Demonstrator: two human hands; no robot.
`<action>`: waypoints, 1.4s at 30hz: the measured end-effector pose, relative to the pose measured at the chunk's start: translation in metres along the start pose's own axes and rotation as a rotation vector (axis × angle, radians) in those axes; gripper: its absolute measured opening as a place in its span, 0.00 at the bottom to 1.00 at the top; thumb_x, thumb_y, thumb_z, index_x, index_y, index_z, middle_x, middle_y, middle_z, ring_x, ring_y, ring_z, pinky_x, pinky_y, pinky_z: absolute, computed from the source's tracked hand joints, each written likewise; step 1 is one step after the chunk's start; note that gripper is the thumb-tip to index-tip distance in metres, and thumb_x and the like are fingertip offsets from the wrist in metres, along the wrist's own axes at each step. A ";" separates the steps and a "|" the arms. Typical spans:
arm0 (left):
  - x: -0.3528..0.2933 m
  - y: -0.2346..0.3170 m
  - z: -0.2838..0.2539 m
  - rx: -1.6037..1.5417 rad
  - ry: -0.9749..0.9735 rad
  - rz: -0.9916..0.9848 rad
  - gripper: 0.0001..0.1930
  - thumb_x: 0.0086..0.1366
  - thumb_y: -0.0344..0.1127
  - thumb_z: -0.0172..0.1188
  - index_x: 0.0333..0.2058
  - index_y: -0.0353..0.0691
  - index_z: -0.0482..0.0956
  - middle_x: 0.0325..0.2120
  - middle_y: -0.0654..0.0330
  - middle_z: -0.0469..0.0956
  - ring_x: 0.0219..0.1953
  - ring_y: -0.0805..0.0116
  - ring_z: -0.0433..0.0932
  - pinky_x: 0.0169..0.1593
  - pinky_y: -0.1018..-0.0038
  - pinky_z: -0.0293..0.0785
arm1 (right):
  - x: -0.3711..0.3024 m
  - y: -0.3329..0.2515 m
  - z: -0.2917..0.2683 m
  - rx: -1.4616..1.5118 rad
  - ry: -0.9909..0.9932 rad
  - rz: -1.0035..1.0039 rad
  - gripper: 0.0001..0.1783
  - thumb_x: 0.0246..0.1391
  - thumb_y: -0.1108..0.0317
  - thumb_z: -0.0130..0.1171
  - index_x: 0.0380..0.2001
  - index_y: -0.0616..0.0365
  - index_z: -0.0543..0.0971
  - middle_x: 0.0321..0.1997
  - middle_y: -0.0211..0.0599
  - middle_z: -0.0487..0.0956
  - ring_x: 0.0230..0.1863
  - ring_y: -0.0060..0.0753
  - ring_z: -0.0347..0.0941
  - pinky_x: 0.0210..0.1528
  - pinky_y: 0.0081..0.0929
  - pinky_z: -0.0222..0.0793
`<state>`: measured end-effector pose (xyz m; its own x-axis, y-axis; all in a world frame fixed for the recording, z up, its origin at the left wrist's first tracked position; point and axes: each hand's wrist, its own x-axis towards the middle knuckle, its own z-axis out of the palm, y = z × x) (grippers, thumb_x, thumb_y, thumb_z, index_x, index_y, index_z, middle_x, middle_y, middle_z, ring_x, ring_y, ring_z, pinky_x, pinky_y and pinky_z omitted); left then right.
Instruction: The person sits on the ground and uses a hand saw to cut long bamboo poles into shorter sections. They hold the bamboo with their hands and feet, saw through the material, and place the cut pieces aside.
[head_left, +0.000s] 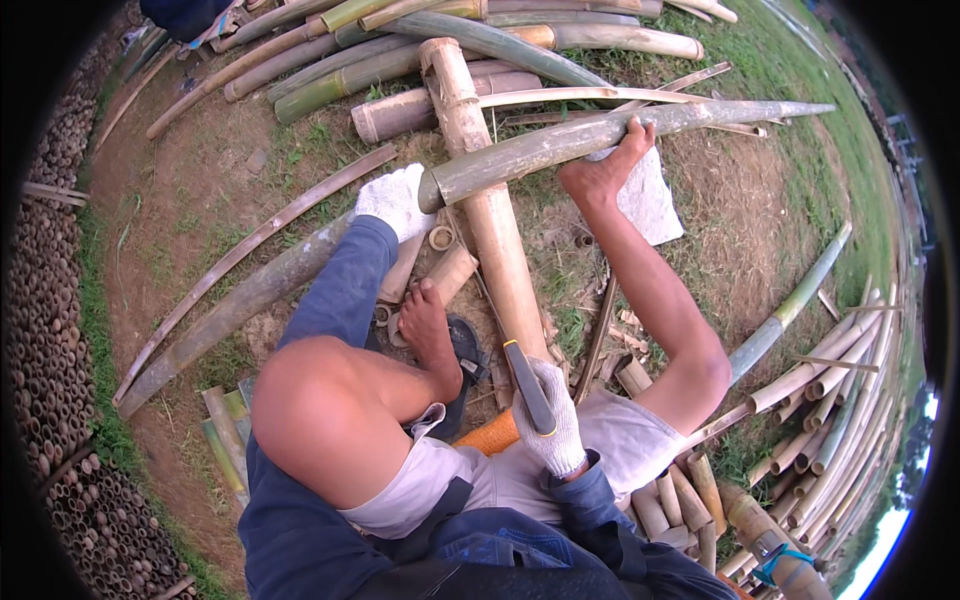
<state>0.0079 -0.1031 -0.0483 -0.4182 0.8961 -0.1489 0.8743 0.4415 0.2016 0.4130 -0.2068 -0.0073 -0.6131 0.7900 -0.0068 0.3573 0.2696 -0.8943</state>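
1. Bamboo pole (600, 135) lies across your view, running from about 10 o'clock to 2 o'clock, its cut end just beside your left hand (395, 200).
2. Your left hand, in a white glove, rests against that cut end at the pole's 9 o'clock; you cannot tell how far its fingers close.
3. Your right hand (553, 420), also gloved, is clenched around the handle of a knife (528, 385), its dark length pointing toward 12 o'clock.
4. Your right foot (605, 170) presses on the pole from its 6 o'clock side, over a grey cloth (648, 200).
5. Your left foot (425, 325) rests on a sandal (468, 350), near short cut pieces (450, 270).
6. Under the pole a thick pale log (490, 220) runs from 12 to 6 o'clock.
7. More poles are stacked at 12 o'clock (420, 50) and at 4 o'clock (840, 400).
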 end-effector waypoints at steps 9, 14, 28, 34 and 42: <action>-0.001 0.002 -0.004 0.000 0.080 0.016 0.26 0.64 0.53 0.73 0.53 0.43 0.82 0.49 0.44 0.89 0.54 0.43 0.90 0.58 0.50 0.85 | 0.006 -0.007 0.006 0.053 0.050 -0.026 0.29 0.62 0.77 0.71 0.66 0.63 0.77 0.63 0.54 0.82 0.66 0.54 0.82 0.69 0.41 0.76; 0.002 -0.003 0.002 -0.006 0.094 0.017 0.24 0.65 0.52 0.71 0.52 0.42 0.82 0.49 0.44 0.89 0.54 0.42 0.89 0.58 0.49 0.85 | 0.001 -0.005 0.003 0.057 0.051 -0.057 0.31 0.60 0.77 0.72 0.66 0.64 0.78 0.63 0.56 0.83 0.65 0.57 0.82 0.68 0.42 0.77; 0.003 0.012 -0.035 -0.038 -0.125 -0.020 0.35 0.60 0.65 0.73 0.53 0.42 0.80 0.48 0.41 0.90 0.52 0.38 0.90 0.58 0.49 0.84 | 0.010 -0.022 -0.010 0.017 0.024 -0.066 0.30 0.60 0.70 0.76 0.65 0.61 0.80 0.61 0.53 0.84 0.61 0.54 0.84 0.65 0.43 0.79; 0.007 0.002 -0.029 -0.019 -0.147 0.030 0.36 0.57 0.62 0.75 0.55 0.42 0.79 0.46 0.38 0.89 0.52 0.37 0.89 0.57 0.47 0.84 | -0.005 -0.003 0.013 0.077 0.061 -0.004 0.30 0.62 0.69 0.75 0.66 0.60 0.79 0.61 0.54 0.84 0.61 0.56 0.83 0.65 0.43 0.79; 0.009 0.007 -0.036 0.055 -0.238 0.019 0.41 0.54 0.64 0.75 0.58 0.41 0.79 0.50 0.36 0.89 0.55 0.37 0.89 0.61 0.49 0.84 | -0.013 0.009 0.016 0.002 0.085 -0.072 0.32 0.61 0.73 0.77 0.66 0.62 0.77 0.63 0.51 0.82 0.65 0.48 0.82 0.68 0.39 0.76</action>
<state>0.0014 -0.0903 -0.0138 -0.3369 0.8653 -0.3711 0.8966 0.4152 0.1542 0.4127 -0.2229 -0.0223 -0.5752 0.8124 0.0957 0.3126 0.3265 -0.8920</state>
